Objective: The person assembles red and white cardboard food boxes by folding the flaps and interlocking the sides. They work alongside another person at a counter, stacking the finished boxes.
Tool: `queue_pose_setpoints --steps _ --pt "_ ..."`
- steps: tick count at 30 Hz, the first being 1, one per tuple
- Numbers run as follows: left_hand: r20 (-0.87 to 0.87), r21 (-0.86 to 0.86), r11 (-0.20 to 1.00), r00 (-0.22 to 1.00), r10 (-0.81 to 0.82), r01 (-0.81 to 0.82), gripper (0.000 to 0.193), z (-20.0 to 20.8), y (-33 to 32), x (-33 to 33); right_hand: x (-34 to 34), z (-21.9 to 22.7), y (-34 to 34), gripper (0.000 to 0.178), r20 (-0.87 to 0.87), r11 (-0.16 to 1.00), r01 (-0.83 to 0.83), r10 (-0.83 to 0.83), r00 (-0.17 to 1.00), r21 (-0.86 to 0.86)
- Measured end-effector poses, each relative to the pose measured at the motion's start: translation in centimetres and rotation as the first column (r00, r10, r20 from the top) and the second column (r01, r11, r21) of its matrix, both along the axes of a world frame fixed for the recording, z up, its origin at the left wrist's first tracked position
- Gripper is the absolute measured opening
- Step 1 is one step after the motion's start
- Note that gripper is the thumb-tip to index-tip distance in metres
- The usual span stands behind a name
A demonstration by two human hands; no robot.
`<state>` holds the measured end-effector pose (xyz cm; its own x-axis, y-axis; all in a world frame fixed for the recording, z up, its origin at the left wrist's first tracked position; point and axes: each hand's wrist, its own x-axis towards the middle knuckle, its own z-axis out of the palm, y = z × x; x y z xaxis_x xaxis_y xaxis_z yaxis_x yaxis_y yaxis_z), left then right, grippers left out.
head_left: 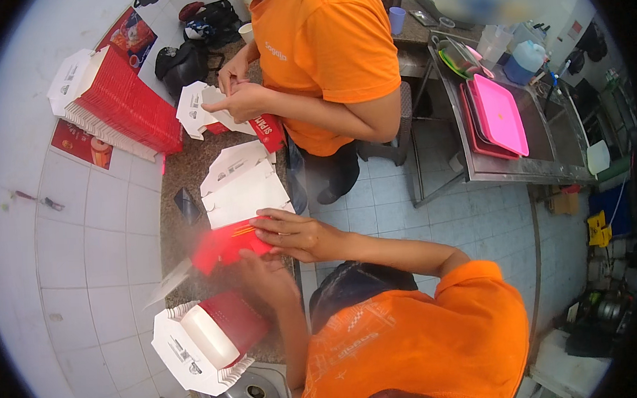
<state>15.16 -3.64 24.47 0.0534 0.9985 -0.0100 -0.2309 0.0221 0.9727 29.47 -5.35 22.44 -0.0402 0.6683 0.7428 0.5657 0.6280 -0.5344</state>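
A red and white cardboard carton (pixel 250 195), its white inside and flaps opened out, lies on the dark counter (pixel 180 174) in front of me. My right hand (pixel 299 236) grips its red side panel from the right, fingers over the edge. My left hand (pixel 269 279), smeared by motion, is at the lower edge of the red panel; its finger pose is unclear. A red and white flap to the left is blurred too. Nearer me lies a stack of red and white cartons (pixel 175 350), with a rounded white piece (pixel 209 336) on top.
Across the counter a co-worker in an orange shirt (pixel 324 40) handles another carton (pixel 197 108). A tall stack of red cartons (pixel 122 101) leans by the tiled wall. A steel sink (pixel 253 393) is close by; pink trays (pixel 498 114) rest on a metal table at right.
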Motion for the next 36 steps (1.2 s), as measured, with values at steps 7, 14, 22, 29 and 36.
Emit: queue_pose_setpoints --steps 7,14,22,29,36 --pt "-0.192 0.138 0.98 0.975 -0.113 0.141 0.037 -0.4 0.4 0.0 -0.7 -0.2 -0.1 0.026 -0.458 0.973 -0.117 0.013 0.889 -0.199" --pt "-0.291 0.009 0.968 0.927 -0.236 0.249 0.036 -2.0 0.2 -6.6 6.6 -20.4 -5.8 0.05 -0.012 0.582 0.282 -0.449 0.893 -0.763" --pt "-0.235 -0.307 0.92 0.918 -0.32 0.242 0.03 -4.6 -2.2 -8.4 4.3 -14.9 -7.5 0.044 -0.541 0.508 -0.344 -0.313 0.78 -0.79" --pt "-0.305 -0.275 0.94 0.909 -0.284 0.202 0.026 -5.2 -2.7 -8.9 -1.5 -5.5 -1.6 0.026 -0.385 0.738 -0.205 -0.081 0.919 -0.644" --pt "-0.517 -0.096 0.995 0.853 -0.072 0.026 0.026 -4.3 -4.4 -10.7 -3.4 -2.7 -0.6 0.039 -0.525 0.359 -0.533 0.128 0.841 -0.766"
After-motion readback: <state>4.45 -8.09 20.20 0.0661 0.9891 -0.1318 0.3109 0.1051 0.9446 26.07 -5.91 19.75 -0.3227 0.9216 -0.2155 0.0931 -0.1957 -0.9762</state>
